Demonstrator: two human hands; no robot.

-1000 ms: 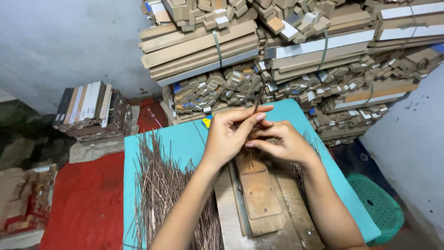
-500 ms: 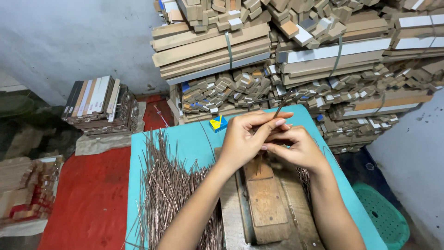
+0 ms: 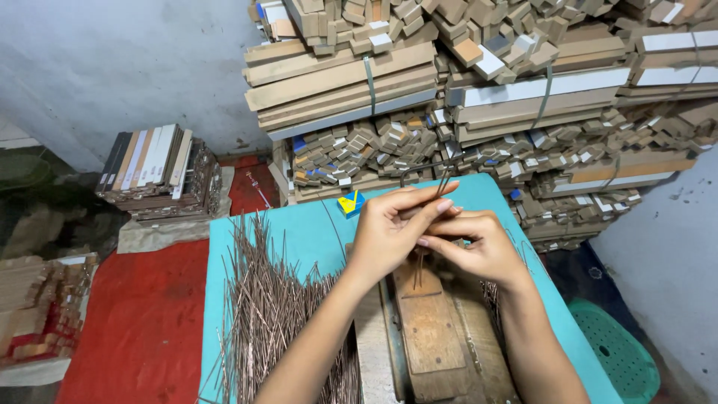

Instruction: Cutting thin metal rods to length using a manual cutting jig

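Observation:
My left hand (image 3: 390, 233) and my right hand (image 3: 479, 243) meet above a teal table (image 3: 299, 232). Together they pinch a thin metal rod (image 3: 443, 183) that sticks up between the fingertips, with more thin rod ends hanging below the fingers. Right under the hands sits a worn wooden block tool (image 3: 430, 337). A big heap of thin brownish metal rods (image 3: 269, 314) lies on the table to the left of my left forearm. A smaller bunch of rods (image 3: 492, 295) shows to the right of the tool.
Behind the table rises a tall stack of bundled wooden strips and small blocks (image 3: 479, 97). A small yellow-and-blue object (image 3: 349, 203) lies at the table's far edge. A pile of flat boards (image 3: 157, 176) stands at left on red floor cloth (image 3: 134, 322). A green plastic stool (image 3: 613, 352) is at lower right.
The view has drifted so the hands sit a little lower and to the right. Both hands still pinch the rod; the fingers have shifted slightly along it.

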